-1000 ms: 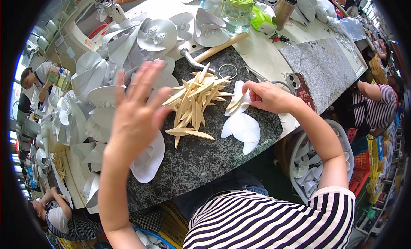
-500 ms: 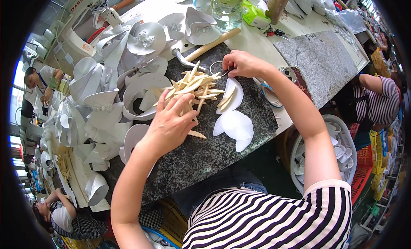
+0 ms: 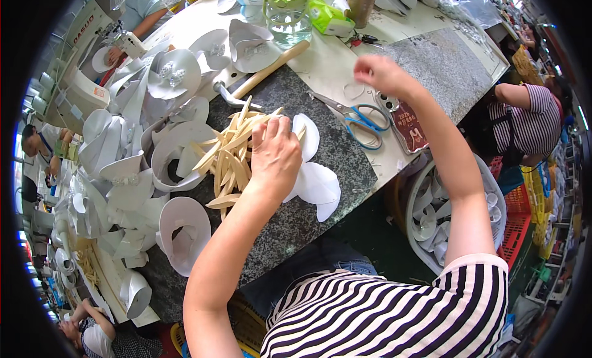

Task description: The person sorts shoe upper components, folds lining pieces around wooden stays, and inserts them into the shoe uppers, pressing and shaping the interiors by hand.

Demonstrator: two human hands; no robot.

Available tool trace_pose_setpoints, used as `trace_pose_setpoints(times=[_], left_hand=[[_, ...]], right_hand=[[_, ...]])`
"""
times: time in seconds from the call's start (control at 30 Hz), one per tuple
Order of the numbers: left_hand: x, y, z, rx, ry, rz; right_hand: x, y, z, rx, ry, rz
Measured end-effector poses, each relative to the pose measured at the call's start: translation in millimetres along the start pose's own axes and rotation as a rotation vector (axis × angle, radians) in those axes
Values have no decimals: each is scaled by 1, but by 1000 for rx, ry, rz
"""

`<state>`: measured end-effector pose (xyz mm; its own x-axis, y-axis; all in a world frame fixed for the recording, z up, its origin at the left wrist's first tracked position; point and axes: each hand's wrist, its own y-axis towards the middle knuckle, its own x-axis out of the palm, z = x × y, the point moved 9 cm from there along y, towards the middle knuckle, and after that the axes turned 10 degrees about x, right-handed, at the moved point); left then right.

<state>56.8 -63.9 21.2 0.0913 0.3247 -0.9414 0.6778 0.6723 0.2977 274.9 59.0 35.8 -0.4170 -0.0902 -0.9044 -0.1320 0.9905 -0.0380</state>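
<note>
My left hand (image 3: 275,158) is over the right side of a pile of slim cream strips (image 3: 229,164), its fingers bent and drawn together; what they grip is hidden. One strip pokes out past the knuckles, across a rounded white piece (image 3: 309,136). Close below lies another white piece (image 3: 320,184) with lobed edges. My right hand (image 3: 385,76) is raised over the pale table, fingers curled but smeared by motion. Just under it is a thin ring (image 3: 353,91), apart from the fingers. Scissors (image 3: 357,121) with blue handles lie nearby.
A wooden-handled hammer (image 3: 265,71) lies behind the pile. White shoe-upper-like pieces (image 3: 126,167) crowd the left, by a sewing machine (image 3: 86,56). A green-lidded bottle (image 3: 288,19) stands at the back. A phone (image 3: 407,124) lies right, above a white basket (image 3: 496,198). Other people work nearby.
My right hand has moved right, away from the stone slab, and the ring now shows on the pale table. My left hand has shifted right from the pile's front toward the white pieces.
</note>
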Motion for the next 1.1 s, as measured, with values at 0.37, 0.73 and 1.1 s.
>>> trace_pose_setpoints(times=[0.37,0.73,1.1], left_hand=[[-62,-42,-66,-261,-297,30],[-93,-87,-50,-146,-300,123],[-78,-129,2,-194,-675,115]], right_hand=[[26,-56,-17,-42,-58,97],[35,-41,-105,-238,4,-9],[92,-137,-85,376,753,-668]])
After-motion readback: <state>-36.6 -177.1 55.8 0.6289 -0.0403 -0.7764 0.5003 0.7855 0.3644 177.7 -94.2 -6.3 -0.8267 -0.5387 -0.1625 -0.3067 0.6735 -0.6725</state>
